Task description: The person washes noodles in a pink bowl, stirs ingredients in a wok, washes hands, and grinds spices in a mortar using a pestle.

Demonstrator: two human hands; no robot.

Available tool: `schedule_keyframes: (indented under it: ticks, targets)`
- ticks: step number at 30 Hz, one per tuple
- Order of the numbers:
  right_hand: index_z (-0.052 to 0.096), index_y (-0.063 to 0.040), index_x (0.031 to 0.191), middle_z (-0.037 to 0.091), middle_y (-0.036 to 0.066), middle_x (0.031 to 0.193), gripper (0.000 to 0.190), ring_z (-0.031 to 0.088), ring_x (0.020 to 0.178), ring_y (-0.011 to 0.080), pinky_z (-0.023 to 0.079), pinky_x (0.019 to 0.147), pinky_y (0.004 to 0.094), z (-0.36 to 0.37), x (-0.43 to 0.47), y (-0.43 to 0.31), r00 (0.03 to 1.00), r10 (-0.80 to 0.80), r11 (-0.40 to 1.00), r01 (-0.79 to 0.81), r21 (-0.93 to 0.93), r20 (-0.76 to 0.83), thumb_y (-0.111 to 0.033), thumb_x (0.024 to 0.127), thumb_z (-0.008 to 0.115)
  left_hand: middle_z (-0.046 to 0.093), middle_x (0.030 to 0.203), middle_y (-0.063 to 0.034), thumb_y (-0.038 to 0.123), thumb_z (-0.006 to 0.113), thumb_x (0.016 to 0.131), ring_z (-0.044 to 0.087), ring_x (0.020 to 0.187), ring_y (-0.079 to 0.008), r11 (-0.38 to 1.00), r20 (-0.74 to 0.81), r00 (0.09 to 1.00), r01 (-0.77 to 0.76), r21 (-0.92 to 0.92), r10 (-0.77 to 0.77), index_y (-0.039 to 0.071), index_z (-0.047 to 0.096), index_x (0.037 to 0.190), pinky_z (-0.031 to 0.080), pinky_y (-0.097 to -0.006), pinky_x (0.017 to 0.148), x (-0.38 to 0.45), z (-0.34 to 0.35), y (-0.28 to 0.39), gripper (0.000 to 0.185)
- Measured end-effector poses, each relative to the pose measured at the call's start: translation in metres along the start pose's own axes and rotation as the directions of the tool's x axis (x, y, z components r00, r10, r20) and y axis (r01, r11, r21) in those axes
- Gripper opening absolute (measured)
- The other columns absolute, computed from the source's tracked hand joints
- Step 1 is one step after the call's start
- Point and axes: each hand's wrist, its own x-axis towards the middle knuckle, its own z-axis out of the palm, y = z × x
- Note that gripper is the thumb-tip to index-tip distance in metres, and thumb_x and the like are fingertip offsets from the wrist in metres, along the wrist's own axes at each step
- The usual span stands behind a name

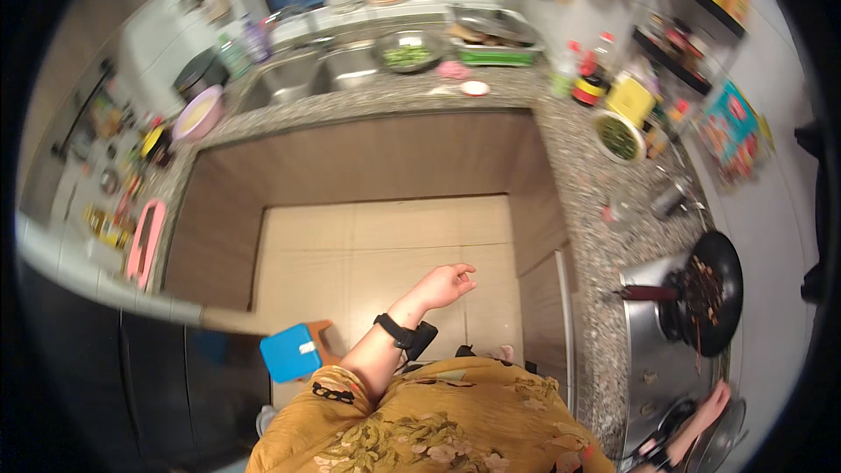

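My left hand hovers over the tiled floor in front of my body, its fingers loosely curled and holding nothing. At the lower right, my right hand reaches over the gas stove, beside a glass pot lid. Whether it touches the lid is unclear. Farther along the stove stands a black wok with a dark red handle. Small browned pieces of food lie in it, and a thin stick crosses its near rim.
Granite counter runs along the right, bearing a bowl of chopped greens and sauce bottles. A double sink and a dish of green pieces are at the back. On the floor stands a blue-topped stool.
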Motion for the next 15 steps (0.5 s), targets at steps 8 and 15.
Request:
schedule_keyframes:
  ticks: [8,15]
  targets:
    - [0.062,-0.007,0.098,0.042,-0.006,0.059,0.043,0.028,0.048,0.004,0.03,0.05,0.0228,0.194,-0.326,-0.145,0.205,0.012,0.603,-0.782,0.157,0.979,-0.044,0.106,0.042,0.07,0.11,-0.0176,0.03,0.068,0.091,0.069,0.099,-0.03,0.943,-0.252,0.929,0.308,0.124,-0.27,0.003,0.06,0.129,0.056,-0.0384,0.082,-0.218,-0.1,-0.169,0.047]
    - [0.067,0.013,0.108,0.05,0.005,0.056,0.095,0.045,0.048,0.0191,0.037,0.051,0.0367,0.209,-0.548,-0.392,-0.68,-0.732,0.672,-0.73,0.122,-0.038,-0.07,0.099,0.02,0.072,0.104,-0.0202,0.028,0.072,0.088,0.07,0.097,-0.0304,0.805,-0.643,0.557,0.571,-0.163,-0.525,0.0,0.065,0.121,0.056,-0.0387,0.083,-0.486,-0.113,-0.265,0.044]
